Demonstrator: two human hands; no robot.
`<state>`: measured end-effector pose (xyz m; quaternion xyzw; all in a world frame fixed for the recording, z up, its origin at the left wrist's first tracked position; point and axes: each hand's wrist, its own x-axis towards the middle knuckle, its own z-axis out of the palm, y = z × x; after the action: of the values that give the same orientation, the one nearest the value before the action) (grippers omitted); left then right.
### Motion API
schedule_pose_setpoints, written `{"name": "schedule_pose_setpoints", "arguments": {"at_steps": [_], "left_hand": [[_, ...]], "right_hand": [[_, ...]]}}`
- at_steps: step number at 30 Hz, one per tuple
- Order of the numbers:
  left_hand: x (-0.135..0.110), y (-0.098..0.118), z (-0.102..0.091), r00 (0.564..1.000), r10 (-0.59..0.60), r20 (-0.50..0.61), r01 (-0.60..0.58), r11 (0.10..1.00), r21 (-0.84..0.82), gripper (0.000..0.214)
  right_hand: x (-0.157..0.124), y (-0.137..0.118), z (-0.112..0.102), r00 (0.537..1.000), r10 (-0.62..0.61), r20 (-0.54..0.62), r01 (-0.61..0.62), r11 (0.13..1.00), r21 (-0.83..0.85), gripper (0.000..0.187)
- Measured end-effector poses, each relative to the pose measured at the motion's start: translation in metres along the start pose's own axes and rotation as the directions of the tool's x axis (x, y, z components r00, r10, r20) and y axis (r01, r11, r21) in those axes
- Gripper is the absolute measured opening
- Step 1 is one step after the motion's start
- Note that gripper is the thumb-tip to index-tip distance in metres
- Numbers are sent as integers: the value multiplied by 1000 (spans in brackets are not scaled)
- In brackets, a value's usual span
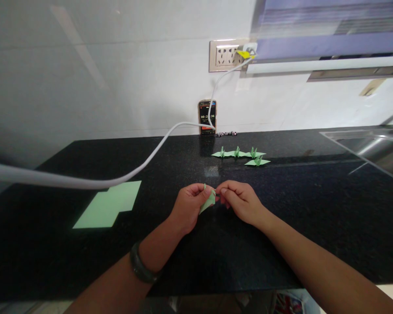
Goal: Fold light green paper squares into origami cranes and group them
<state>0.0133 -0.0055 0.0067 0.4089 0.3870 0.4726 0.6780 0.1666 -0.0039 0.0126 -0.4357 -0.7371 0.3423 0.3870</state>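
A small folded light-green paper crane point(208, 201) is pinched between the thumb and fingers of my left hand point(190, 204), above the dark countertop. My right hand point(240, 198) is closed, its thumb and forefinger pressed together at the crane's right tip. Whether they grip that tip or only touch it is hard to see. Several finished green paper cranes point(237, 153) stand beyond my hands, most in a row and one in front at the right. To the left lie flat green paper sheets point(108, 207), partly overlapping.
A phone point(207, 117) showing a timer leans on the white wall, with beads point(226, 134) beside it. Its white cable point(157, 150) sweeps across the left foreground and up to a wall socket point(227, 56). A metal sink point(373, 146) is set into the black countertop point(170, 261) at right.
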Motion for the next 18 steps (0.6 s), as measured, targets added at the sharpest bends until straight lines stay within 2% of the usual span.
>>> {"name": "schedule_pose_setpoints", "arguments": {"at_steps": [4,12,18], "left_hand": [[2,-2,-3,999,19,35,-20,1000,21,23],[1,0,-2,998,30,50,-32,999,43,30],[1,1,-1,997,66,34,-71,986,150,29]], "right_hand": [[1,2,0,999,43,-8,-43,998,37,22],[2,3,-2,998,19,-54,-20,1000,-10,26],[1,7,2,998,-2,-60,0,999,-35,18]]}}
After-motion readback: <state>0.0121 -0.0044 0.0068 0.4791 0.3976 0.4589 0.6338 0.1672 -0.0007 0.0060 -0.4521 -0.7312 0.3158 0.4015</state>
